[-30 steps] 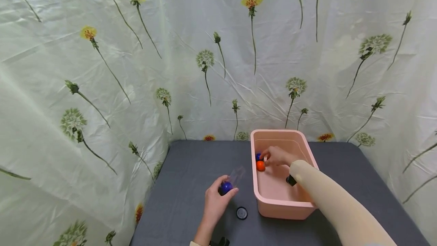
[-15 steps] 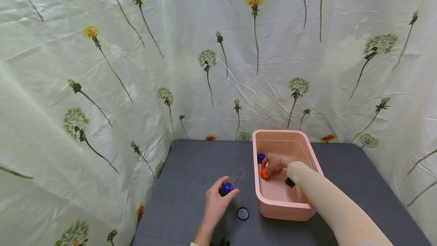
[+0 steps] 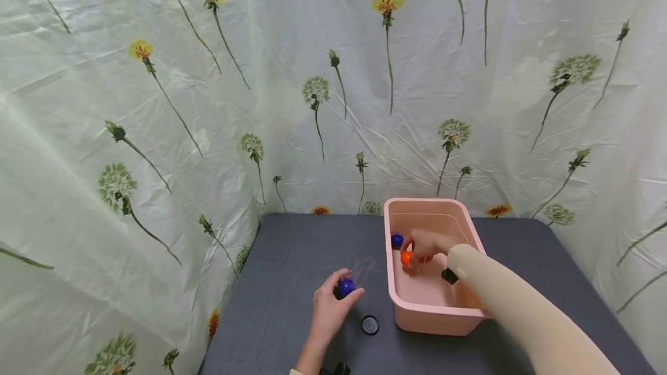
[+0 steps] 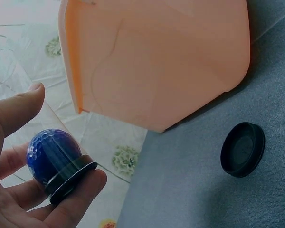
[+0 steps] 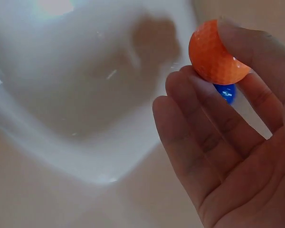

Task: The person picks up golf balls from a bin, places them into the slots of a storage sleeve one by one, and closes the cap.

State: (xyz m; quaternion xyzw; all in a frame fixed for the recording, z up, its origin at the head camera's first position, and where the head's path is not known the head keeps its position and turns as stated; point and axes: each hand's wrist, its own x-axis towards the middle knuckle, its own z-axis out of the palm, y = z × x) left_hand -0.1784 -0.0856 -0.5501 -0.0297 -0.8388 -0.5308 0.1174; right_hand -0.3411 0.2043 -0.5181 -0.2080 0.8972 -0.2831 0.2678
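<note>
Pink bin [image 3: 435, 311] at lower centre-right on the grey counter [image 3: 292, 259]. Right hand [image 3: 427, 245] inside, grip pinching an orange ball [image 5: 216, 52]; wrist view alone reveals dimples. Left hand [image 3: 328, 308], lower centre, clasping a clear jar [image 3: 359, 271] holding a blue ball [image 4: 52, 154]. Black lid [image 4: 243, 149] nearby. No readable writing.

A lid [image 3: 369, 324] lies on the table [image 3: 292, 259], left of the bin [image 3: 417, 317].
</note>
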